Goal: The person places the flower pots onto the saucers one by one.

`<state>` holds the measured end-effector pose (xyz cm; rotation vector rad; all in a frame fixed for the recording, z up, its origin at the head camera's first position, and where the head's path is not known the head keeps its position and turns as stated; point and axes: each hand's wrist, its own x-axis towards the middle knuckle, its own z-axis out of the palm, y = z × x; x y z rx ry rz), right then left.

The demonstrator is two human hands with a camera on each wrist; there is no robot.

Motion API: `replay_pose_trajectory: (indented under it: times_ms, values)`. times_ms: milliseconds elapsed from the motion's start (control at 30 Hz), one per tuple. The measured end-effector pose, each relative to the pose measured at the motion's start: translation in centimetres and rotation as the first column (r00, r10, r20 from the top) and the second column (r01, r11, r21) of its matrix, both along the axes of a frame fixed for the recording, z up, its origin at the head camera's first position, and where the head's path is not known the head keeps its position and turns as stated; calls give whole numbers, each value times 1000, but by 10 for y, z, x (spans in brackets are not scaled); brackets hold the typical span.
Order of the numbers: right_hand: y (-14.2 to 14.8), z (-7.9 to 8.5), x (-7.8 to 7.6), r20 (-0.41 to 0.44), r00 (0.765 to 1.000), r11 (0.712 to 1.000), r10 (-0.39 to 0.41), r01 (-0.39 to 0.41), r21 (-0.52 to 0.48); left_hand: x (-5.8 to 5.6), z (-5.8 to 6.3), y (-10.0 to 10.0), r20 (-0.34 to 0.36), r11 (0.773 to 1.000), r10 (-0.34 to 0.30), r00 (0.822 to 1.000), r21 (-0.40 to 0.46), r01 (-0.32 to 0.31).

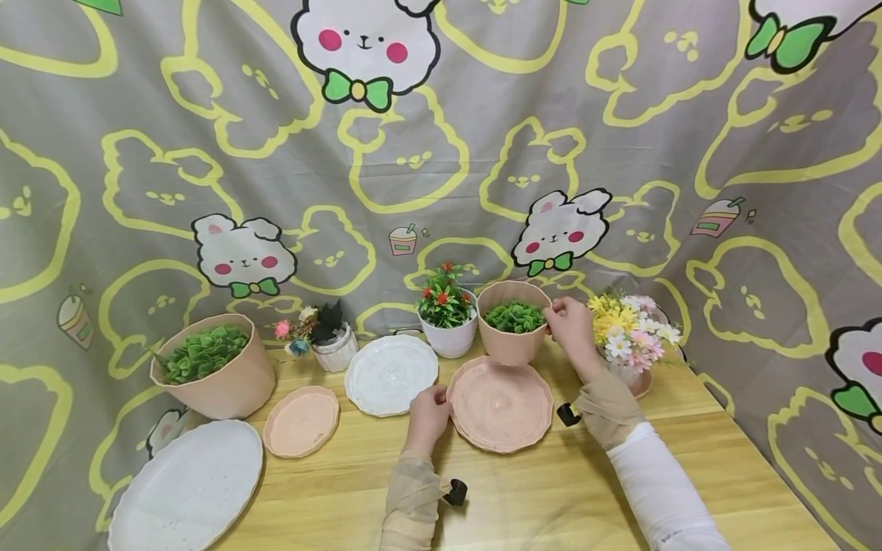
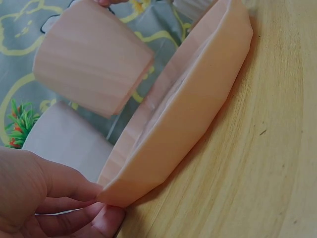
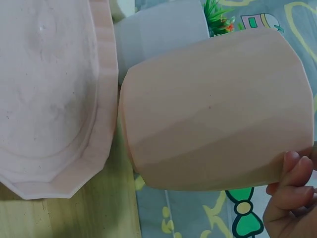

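I see left hand point(image 1: 429, 417) pinching left rim of pink saucer point(image 1: 501, 404) on desk point(image 1: 510, 505), likely to steady it; right hand point(image 1: 572, 325), fingers curled, grips right rim of peach pot point(image 1: 513, 346) just behind saucer, I'd guess to keep clear of green leaves point(image 1: 513, 317) inside; around, left to right: large planter point(image 1: 230, 386), small saucer point(image 1: 302, 421), white plate point(image 1: 389, 375) near left hand; white pot point(image 1: 449, 339) close beside peach pot, limiting room; daisies point(image 1: 641, 338) beside right hand
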<state>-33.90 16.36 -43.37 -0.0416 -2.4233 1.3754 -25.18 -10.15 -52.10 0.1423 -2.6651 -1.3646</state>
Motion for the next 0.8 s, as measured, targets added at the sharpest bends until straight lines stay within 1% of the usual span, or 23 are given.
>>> replay_pose_trajectory:
  times_ms: [233, 367, 567, 800]
  values:
    - [-1, 3, 8, -16, 1000, 1000, 12, -12, 18, 0, 2, 0, 7, 1000, 1, 1000, -5, -1]
    - [0, 5, 12, 4, 1000, 1000, 20, -20, 24, 1, 3, 1, 26, 1000, 0, 1000, 11, 0]
    - [1, 10, 20, 52, 998, 999, 42, -43, 7, 0, 3, 1, 16, 1000, -4, 1000, 11, 4]
    - [2, 13, 28, 55, 996, 998, 66, -67, 13, 2, 5, 1, 26, 1000, 2, 1000, 4, -2]
